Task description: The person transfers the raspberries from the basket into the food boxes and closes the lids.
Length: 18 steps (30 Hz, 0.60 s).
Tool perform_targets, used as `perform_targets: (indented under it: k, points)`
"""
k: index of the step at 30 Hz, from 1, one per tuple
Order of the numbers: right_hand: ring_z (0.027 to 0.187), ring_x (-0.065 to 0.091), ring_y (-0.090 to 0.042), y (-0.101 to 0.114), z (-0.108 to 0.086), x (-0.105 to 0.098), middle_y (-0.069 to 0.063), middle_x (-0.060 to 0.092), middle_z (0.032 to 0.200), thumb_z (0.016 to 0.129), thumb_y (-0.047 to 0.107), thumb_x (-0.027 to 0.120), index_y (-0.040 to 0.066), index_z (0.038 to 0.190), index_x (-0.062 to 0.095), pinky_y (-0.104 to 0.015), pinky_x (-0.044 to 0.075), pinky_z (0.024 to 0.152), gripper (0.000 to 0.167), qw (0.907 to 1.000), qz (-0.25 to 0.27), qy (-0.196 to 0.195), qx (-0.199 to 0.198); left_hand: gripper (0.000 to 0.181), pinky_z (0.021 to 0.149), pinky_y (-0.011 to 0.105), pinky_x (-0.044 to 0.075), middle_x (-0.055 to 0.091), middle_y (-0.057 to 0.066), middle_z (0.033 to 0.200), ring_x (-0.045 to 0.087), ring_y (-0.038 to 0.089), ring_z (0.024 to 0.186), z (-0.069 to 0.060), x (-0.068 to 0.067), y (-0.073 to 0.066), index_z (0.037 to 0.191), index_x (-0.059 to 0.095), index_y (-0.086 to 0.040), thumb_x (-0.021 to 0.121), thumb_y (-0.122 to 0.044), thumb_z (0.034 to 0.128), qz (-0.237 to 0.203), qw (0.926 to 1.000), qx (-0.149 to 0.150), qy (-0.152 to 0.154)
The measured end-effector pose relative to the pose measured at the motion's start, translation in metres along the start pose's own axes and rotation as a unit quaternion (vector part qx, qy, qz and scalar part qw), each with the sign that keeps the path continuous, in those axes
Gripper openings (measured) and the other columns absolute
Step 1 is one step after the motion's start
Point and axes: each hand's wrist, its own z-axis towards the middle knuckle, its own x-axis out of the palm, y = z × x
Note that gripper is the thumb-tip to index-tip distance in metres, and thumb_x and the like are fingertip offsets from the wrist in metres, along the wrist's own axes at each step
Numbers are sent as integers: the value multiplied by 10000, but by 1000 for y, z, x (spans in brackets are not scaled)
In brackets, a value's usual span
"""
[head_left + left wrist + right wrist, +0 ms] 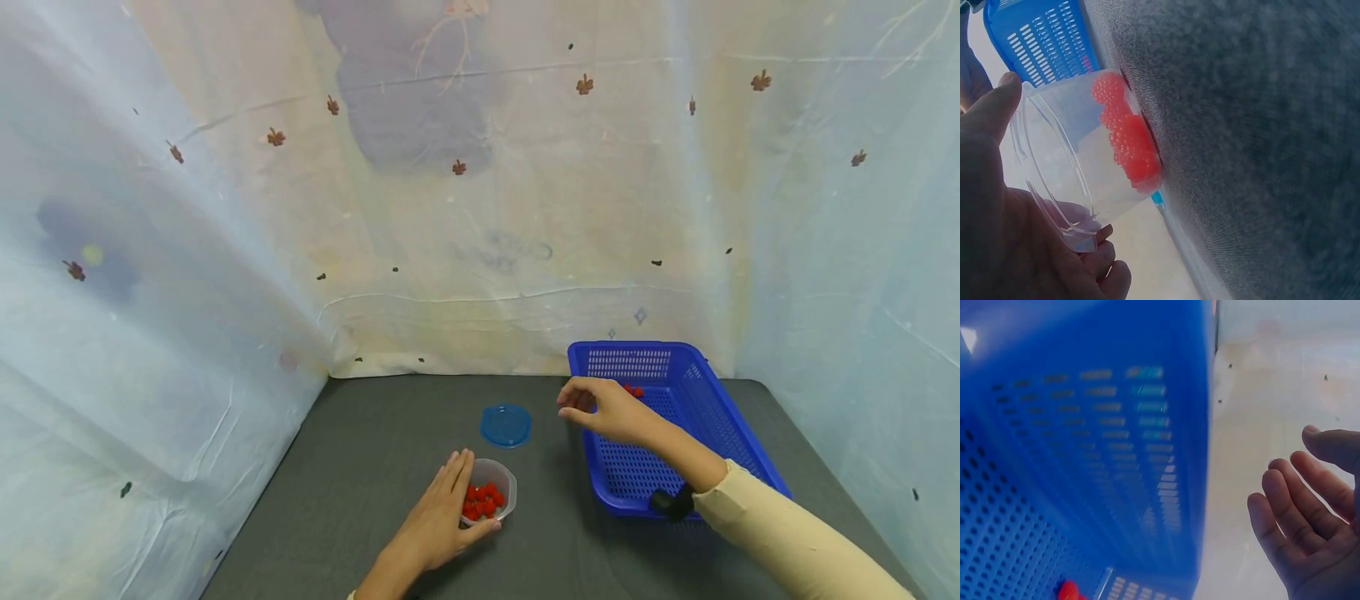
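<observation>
A clear plastic tub (507, 481) stands on the dark table with several red raspberries (1127, 140) in its bottom. My left hand (438, 515) holds it from the left, fingers along its far-left side and thumb at the near rim; the left wrist view shows thumb and fingers on opposite sides of the rim. Above the left edge of a blue perforated basket (720, 417), my right hand (611, 410) hangs in the air, fingers loosely bent and nothing in them. Red berries (1069, 590) lie inside the basket, partly hidden by the hand in the head view.
A round blue lid (506, 426) lies flat behind the tub, left of the basket. Pale patterned cloth (525, 208) hangs behind and on both sides of the grey table (360, 475). A black strap piece (672, 502) sits at the right wrist.
</observation>
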Motion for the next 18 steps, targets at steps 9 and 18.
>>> perform_targets:
  k: [9,18]
  points:
    - [877,666,-139,-24,-3,-11,44,703,960,1031,193,759,90,1125,733,-305,590,766,142,9995,-137,-134,247,1109,1276,638,282,234,180,1767,216,390,1633,-1,0,0,1709,222,-25,661,-720,964,-52,10000,44,-22]
    - [867,669,-166,-49,-3,-22,-5,715,951,1015,153,772,54,1095,741,-346,593,775,130,9981,-201,-180,546,1105,1281,628,283,229,170,1771,211,385,1636,-1,1,2,1715,213,-42,660,-719,964,-15,10000,11,3]
